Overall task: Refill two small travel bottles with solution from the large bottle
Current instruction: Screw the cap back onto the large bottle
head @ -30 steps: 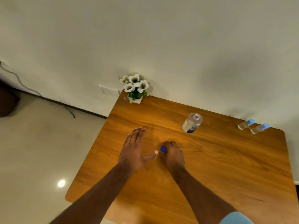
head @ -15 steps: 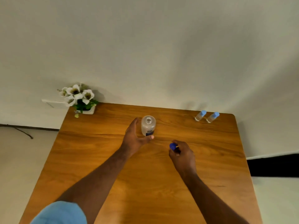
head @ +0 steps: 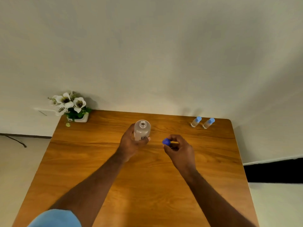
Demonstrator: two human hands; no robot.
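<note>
The large clear bottle [head: 142, 130] stands upright near the middle of the wooden table [head: 147, 185], its neck open with no cap on it. My left hand [head: 131, 143] is wrapped around its lower body. My right hand [head: 177, 149] is a little to the right of the bottle and pinches the dark blue cap [head: 166, 141] between thumb and fingers. Two small travel bottles [head: 196, 121] [head: 208, 123] with light blue caps stand side by side at the far right corner, out of reach of both hands.
A white pot of white flowers [head: 72, 107] sits at the table's far left corner against the wall. The table's right edge drops to the floor, and a dark cable [head: 15, 140] lies on the floor at left.
My left hand has closed around the large bottle, which it was only reaching for before. My right hand has kept the blue cap and lifted it slightly. The view has steadied.
</note>
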